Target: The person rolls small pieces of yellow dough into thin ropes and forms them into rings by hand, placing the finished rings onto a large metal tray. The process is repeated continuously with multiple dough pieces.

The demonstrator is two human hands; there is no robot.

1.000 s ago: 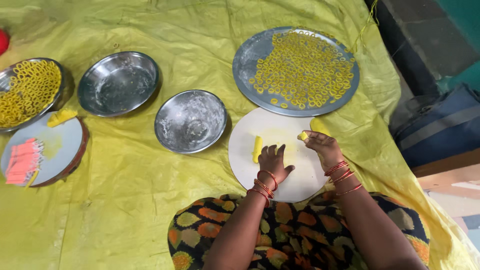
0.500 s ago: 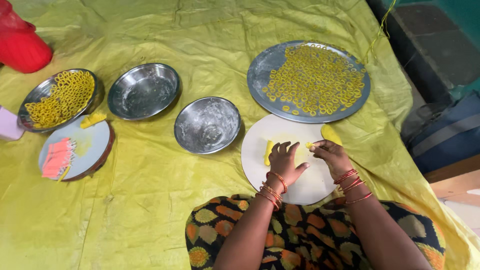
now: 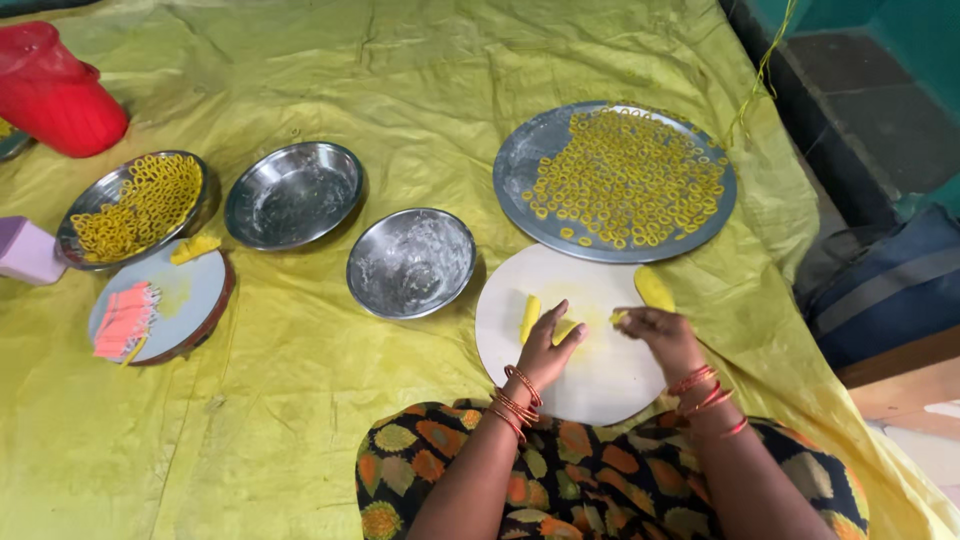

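Note:
A round white board (image 3: 600,370) lies on the yellow sheet in front of me. My left hand (image 3: 548,345) rests flat on it, fingers spread over yellow dough, beside a short yellow dough roll (image 3: 529,318). My right hand (image 3: 662,332) pinches a small piece of yellow dough (image 3: 619,317) at the board's right side. A larger yellow dough lump (image 3: 654,288) sits at the board's far right edge. Just beyond the board is a big steel plate (image 3: 520,170) covered with several yellow dough rings.
Two empty steel bowls (image 3: 411,262) (image 3: 293,194) stand to the left. Farther left are a steel bowl of yellow rings (image 3: 135,205), a round board with pink strips (image 3: 160,305), a red jug (image 3: 55,92) and a lilac box (image 3: 26,250). A dark bag (image 3: 880,290) lies at right.
The view has shifted, bringing the red jug and lilac box into sight at left. My right hand has come down onto the board, still pinching a bit of dough; my left hand stays on the board.

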